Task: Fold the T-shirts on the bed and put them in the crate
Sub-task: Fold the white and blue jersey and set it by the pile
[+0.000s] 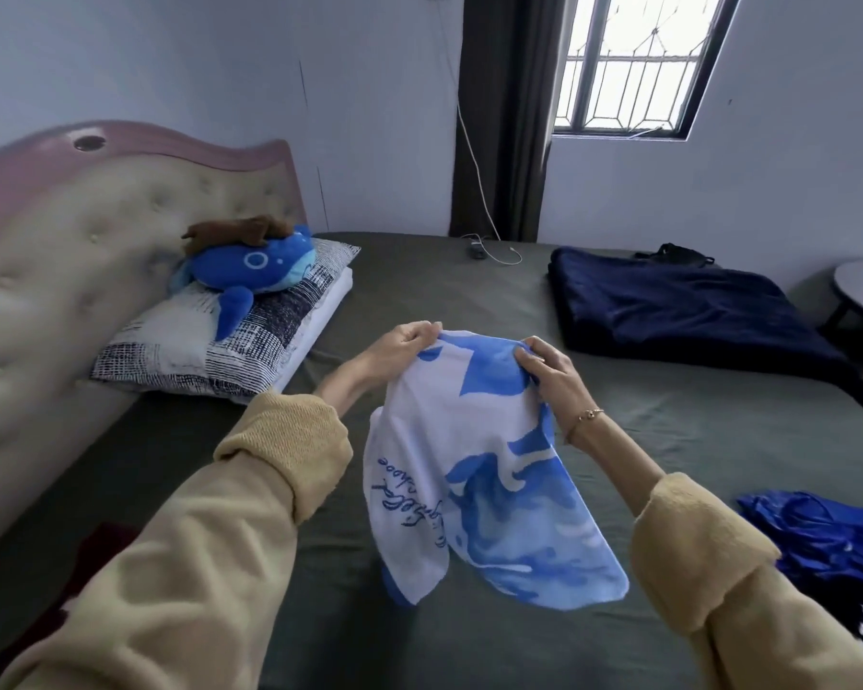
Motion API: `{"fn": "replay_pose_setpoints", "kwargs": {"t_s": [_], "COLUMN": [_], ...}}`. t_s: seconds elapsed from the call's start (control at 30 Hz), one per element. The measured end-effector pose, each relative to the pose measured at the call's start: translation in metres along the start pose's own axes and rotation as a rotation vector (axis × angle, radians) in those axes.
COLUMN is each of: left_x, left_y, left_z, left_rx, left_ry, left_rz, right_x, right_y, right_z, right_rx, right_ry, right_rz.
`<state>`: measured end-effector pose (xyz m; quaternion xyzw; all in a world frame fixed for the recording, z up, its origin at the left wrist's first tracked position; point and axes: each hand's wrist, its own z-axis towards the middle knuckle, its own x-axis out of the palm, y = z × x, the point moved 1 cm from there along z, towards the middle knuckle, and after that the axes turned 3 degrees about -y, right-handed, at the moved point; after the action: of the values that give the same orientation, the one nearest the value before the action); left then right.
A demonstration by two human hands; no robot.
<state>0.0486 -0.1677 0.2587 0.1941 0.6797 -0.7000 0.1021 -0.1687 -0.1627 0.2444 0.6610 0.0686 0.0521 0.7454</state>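
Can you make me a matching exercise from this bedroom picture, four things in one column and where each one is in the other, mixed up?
Things:
1. blue plush whale
2. white and blue T-shirt
3. dark navy blanket
4. bright blue garment

Places:
A. far right part of the bed, lying flat
B. held up by the left hand and right hand
C. on the patterned pillow by the headboard
D. near right edge of the bed

Pairs: 1-C, 2-B, 3-A, 4-D
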Motion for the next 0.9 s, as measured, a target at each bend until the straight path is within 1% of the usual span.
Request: {"fn": "replay_pose_setpoints", "kwargs": {"t_s": [0.03, 0.1, 0.17, 0.23, 0.3, 0.37, 0.43, 0.47, 0.5, 0.53, 0.63, 0.67, 0.7, 0.73, 0.8, 0.83, 0.87, 0.9], "left_x": [0.002, 0.005, 0.005, 0.004, 0.002, 0.002, -0.003, -0.006, -0.009, -0.013, -0.021, -0.024, -0.028, -0.032, -0.037, -0.038, -0.038, -0.037], "left_y": [-0.002, 0.004, 0.013, 0.020, 0.024, 0.024, 0.025, 0.024, 0.024, 0.022, 0.009, 0.004, 0.001, 0.001, 0.006, 0.009, 0.010, 0.011], "left_z": [-0.002, -0.002, -0.002, -0.003, -0.006, -0.007, -0.007, -0.008, -0.007, -0.007, -0.002, 0.000, 0.001, 0.001, -0.001, -0.004, -0.009, -0.014], "left_rx": [-0.010, -0.028, 0.014, 0.065, 0.038, 0.006, 0.006, 0.007, 0.012, 0.029, 0.127, 0.129, 0.105, 0.066, -0.009, -0.037, -0.053, -0.065], "left_ry": [0.042, 0.123, 0.186, 0.192, 0.171, 0.135, 0.097, 0.080, 0.062, 0.036, -0.114, -0.164, -0.197, -0.211, -0.174, -0.142, -0.106, -0.068], "left_rz": [0.082, 0.390, 0.664, 0.772, 0.816, 0.907, 1.057, 1.107, 1.136, 1.152, 1.234, 1.243, 1.213, 1.129, 0.822, 0.690, 0.625, 0.619], "right_x": [-0.002, -0.006, -0.010, -0.012, -0.013, -0.018, -0.024, -0.027, -0.028, -0.029, -0.030, -0.030, -0.032, -0.034, -0.040, -0.044, -0.048, -0.052], "right_y": [-0.001, -0.002, 0.000, 0.003, 0.005, 0.006, 0.004, 0.005, 0.006, 0.007, 0.014, 0.017, 0.020, 0.021, 0.018, 0.014, 0.008, 0.002], "right_z": [0.001, 0.003, 0.004, 0.002, -0.001, -0.002, -0.001, -0.002, -0.004, -0.004, 0.000, 0.003, 0.007, 0.011, 0.017, 0.018, 0.019, 0.018], "right_rx": [-0.017, -0.043, -0.043, -0.058, -0.106, -0.108, -0.049, -0.018, 0.005, 0.005, -0.099, -0.140, -0.184, -0.219, -0.244, -0.224, -0.187, -0.142], "right_ry": [-0.010, -0.026, -0.007, 0.011, 0.034, 0.091, 0.179, 0.199, 0.184, 0.118, -0.207, -0.286, -0.329, -0.338, -0.291, -0.267, -0.256, -0.254], "right_rz": [-0.012, -0.031, -0.087, -0.215, -0.371, -0.628, -0.975, -1.109, -1.185, -1.205, -1.140, -1.106, -1.066, -1.021, -0.935, -0.909, -0.894, -0.880]}}
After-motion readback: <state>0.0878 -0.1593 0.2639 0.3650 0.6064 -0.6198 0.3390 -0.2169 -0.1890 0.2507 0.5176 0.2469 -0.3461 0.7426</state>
